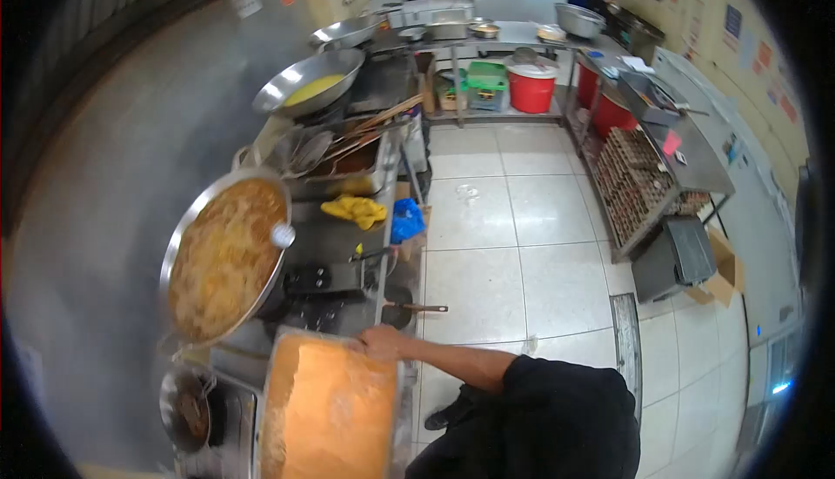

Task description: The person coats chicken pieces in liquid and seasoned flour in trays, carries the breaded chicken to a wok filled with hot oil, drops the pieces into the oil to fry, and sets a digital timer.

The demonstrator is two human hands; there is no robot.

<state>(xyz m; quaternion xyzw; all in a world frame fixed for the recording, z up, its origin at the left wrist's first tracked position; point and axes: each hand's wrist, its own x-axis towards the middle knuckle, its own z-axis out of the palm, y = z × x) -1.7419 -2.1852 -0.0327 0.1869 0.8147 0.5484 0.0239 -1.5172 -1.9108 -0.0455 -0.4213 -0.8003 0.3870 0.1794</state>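
Note:
My right hand (380, 342) is closed on the upper right corner of a large rectangular tray (398, 401) at the bottom of the view. The tray holds a pale orange, powdery-looking layer (339, 409), with a rougher tan strip on its left. My left hand is out of view. Just beyond the tray stands a big wok (287, 257) full of bubbling brown liquid with pale foam. A smaller pan (184, 409) with dark contents sits to the left of the tray.
Ladles rest across a metal container (378, 161) beyond the wok, near a yellow cloth (355, 210). Another wok (311, 87) holds yellow liquid. A handled pan (398, 308) juts over the tiled aisle. Egg trays (631, 183) and a grey bin (674, 257) line the right side.

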